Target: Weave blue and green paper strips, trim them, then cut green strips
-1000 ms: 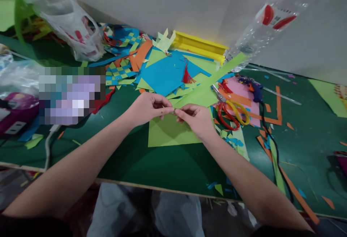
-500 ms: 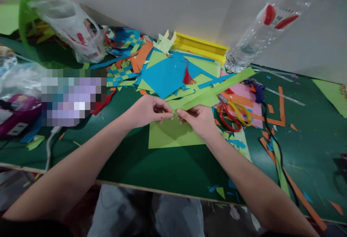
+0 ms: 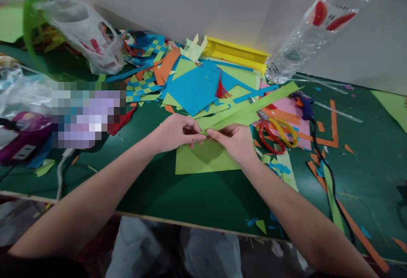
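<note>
A light green paper strip point(image 3: 251, 110) slants up to the right from between my hands. My left hand point(image 3: 182, 131) pinches its near end between thumb and fingers. Close beside it, my right hand point(image 3: 232, 138) is closed on the same strip, thumb on top. Under both hands lies a green paper sheet point(image 3: 200, 161), partly hidden by them. Red and yellow-handled scissors point(image 3: 276, 136) rest just right of my right hand. Beyond the hands is a blue paper square point(image 3: 190, 89) with a red tassel point(image 3: 221, 87) on it.
Along the wall stand a yellow tray point(image 3: 237, 55), a leaning clear bottle point(image 3: 305, 36) and a white plastic bag point(image 3: 85, 32). A blurred-out purplish device point(image 3: 92, 116) with a cable lies left. A glue gun point(image 3: 303, 105) and scattered paper scraps are right.
The view has shifted slightly. My fingertips have closed up a little at the strip's near end, and the strip's far end has dipped slightly.
</note>
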A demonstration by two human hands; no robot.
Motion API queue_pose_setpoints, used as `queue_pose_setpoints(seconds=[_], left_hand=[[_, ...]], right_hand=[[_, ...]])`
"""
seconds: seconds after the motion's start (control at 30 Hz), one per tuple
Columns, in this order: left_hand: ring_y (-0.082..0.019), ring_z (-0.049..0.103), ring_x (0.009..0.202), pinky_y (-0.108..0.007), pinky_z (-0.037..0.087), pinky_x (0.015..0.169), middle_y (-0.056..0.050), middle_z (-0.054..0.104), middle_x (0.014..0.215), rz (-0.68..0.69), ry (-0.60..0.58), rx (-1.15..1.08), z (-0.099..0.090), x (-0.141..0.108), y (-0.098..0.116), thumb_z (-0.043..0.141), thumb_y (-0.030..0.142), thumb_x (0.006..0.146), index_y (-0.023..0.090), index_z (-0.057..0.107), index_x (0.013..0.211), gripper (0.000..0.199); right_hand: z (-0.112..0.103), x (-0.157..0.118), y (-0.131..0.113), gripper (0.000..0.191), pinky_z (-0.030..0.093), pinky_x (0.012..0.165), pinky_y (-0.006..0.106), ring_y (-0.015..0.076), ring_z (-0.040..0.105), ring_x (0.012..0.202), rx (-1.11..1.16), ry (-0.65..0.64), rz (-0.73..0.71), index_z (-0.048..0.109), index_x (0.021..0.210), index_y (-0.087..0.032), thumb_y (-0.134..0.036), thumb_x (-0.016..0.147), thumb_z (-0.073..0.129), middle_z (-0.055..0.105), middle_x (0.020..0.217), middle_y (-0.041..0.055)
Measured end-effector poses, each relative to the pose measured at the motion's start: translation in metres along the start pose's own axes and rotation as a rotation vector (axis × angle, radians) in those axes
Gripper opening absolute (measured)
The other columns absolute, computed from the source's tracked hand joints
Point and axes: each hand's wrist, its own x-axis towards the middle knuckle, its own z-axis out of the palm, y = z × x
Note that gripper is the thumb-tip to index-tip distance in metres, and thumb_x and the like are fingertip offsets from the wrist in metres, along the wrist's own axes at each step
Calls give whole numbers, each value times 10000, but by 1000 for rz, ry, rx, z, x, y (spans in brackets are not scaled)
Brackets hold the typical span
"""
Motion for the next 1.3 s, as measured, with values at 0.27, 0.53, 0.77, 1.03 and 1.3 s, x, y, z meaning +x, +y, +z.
queue_pose_setpoints(seconds=[0.27, 0.53, 0.77, 1.03, 1.3], left_hand=[[-78, 610, 498, -152, 483, 507, -8, 701, 633, 2, -30, -50, -5, 4, -6, 733, 345, 766, 161, 658, 692, 212], [-88, 602, 478, -158, 477, 489, -4, 670, 564, 22, -52, -45, -10, 4, -9, 740, 372, 761, 170, 680, 672, 228], [-77, 583, 468, -153, 448, 484, 2, 655, 544, 15, -56, -40, -10, 5, -4, 742, 333, 757, 164, 683, 662, 203], [-84, 590, 477, -155, 421, 477, 4, 659, 531, 38, -97, 51, -20, 2, -6, 749, 359, 741, 181, 698, 647, 207], [-103, 606, 498, -176, 433, 493, -9, 683, 569, -8, -110, 94, -34, 0, -16, 738, 374, 746, 202, 687, 631, 212]], right_hand=[[-1, 5, 7, 295, 556, 571, 246, 151, 696, 598, 170, -12, 59, 766, 682, -195, -465, 599, 850, 753, 656, 51], [0, 7, 5, 285, 607, 671, 261, 140, 711, 634, 306, 42, 73, 722, 654, -198, -451, 615, 847, 764, 712, 50], [3, 8, 10, 278, 608, 657, 249, 129, 705, 615, 393, 58, 54, 705, 644, -202, -427, 603, 863, 749, 672, 30], [0, 11, 7, 325, 627, 708, 307, 155, 709, 665, 417, 162, 71, 665, 637, -200, -443, 565, 868, 721, 668, 12], [-20, 24, 6, 339, 619, 755, 323, 135, 683, 686, 358, 293, -2, 598, 657, -233, -493, 605, 808, 700, 725, -6]])
